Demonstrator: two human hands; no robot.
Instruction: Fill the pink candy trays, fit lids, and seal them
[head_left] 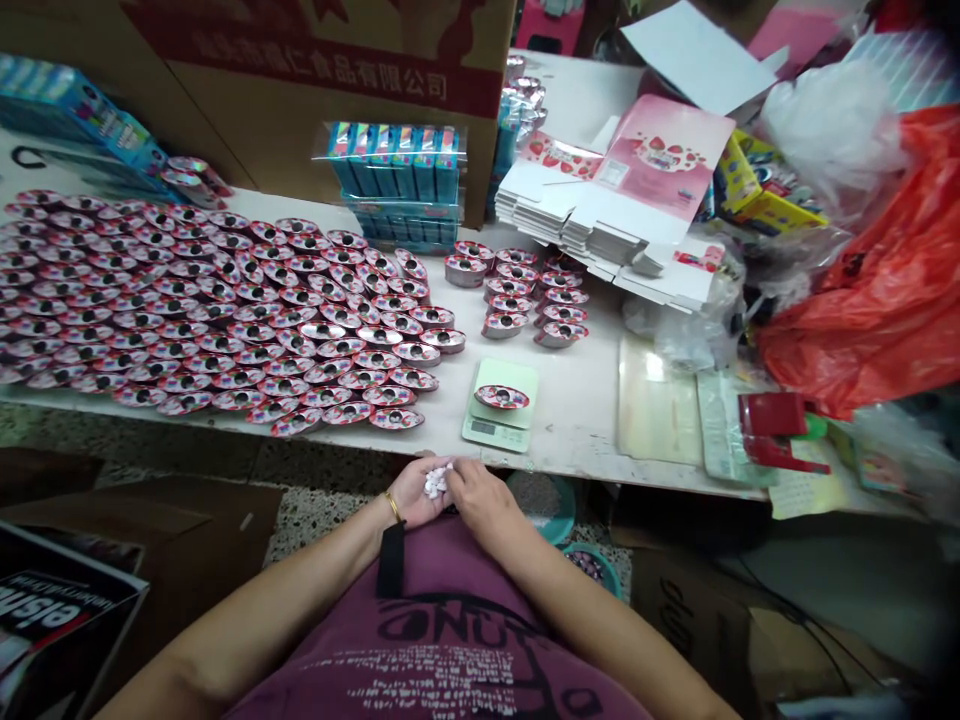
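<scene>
My left hand is cupped palm up below the table's front edge, cradling a small heap of white candy-like pieces. Over that heap, my right hand has its fingers bent together at the pieces; whether it pinches one is hidden. Just beyond both hands, a pale green scale carries one oval red-and-pink tin with a dark round hole in its top. Many similar oval tins stand in rows to the left. A smaller group of them stands behind the scale.
Flattened pink-and-white boxes are stacked at the back right, near a red plastic bag. A blue wrapped pack stands before a large cardboard carton. Teal basins sit under the table edge. A red stapler-like tool lies right.
</scene>
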